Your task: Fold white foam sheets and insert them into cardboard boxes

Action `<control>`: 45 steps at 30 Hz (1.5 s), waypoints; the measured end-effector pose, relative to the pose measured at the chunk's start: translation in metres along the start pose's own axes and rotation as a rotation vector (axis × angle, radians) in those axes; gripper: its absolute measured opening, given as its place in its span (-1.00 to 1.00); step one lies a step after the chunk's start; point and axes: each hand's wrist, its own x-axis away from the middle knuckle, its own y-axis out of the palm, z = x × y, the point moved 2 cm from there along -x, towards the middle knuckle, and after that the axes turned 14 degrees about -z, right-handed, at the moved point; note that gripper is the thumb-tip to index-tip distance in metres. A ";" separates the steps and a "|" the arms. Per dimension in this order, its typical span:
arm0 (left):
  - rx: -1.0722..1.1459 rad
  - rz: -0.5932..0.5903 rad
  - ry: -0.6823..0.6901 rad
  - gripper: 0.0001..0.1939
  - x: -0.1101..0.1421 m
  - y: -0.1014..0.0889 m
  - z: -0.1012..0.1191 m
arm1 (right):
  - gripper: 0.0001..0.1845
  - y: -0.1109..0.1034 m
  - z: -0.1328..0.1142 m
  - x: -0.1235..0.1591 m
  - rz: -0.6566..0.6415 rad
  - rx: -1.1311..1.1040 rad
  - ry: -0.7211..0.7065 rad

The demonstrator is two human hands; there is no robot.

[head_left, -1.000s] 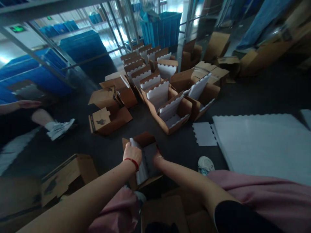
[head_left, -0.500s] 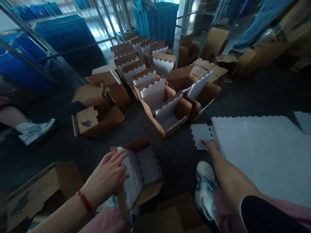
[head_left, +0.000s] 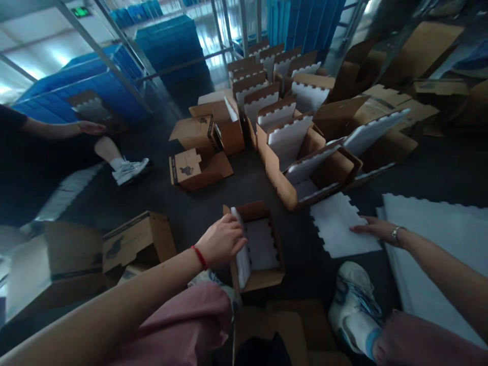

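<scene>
An open brown cardboard box (head_left: 263, 277) sits on the dark floor in front of me, lined with white notched foam panels (head_left: 261, 249). My left hand (head_left: 223, 240), with a red string at the wrist, rests on the box's left wall and its foam liner, fingers curled over the edge. My right hand (head_left: 371, 227), wearing a bracelet, lies flat with fingers stretched on a loose white notched foam sheet (head_left: 339, 226) on the floor to the right of the box.
Rows of open foam-lined boxes (head_left: 290, 137) stand beyond. A stack of large foam sheets (head_left: 438, 239) lies at the right. Closed boxes (head_left: 137, 241) sit at the left. Another person's leg and shoe (head_left: 127, 168) are at the left. Blue crates (head_left: 171, 46) stand behind.
My right hand left the box and reached right onto the loose foam sheet. My left hand shifted from gripping the foam panel to resting on the box's left wall.
</scene>
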 end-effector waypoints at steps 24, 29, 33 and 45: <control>-0.088 0.066 -0.092 -0.55 0.020 0.010 -0.001 | -0.68 0.316 -0.103 0.075 0.243 1.152 -0.025; -0.073 0.086 -0.054 -0.56 0.015 0.013 0.002 | -0.50 0.312 -0.083 0.058 0.385 1.329 -0.115; -0.055 0.093 -0.039 -0.56 0.008 0.010 0.004 | -0.25 0.302 -0.072 0.035 0.287 1.277 -0.043; -0.126 0.292 -0.001 -0.70 0.011 0.004 -0.004 | -0.37 0.283 -0.034 0.013 -0.056 0.388 -0.012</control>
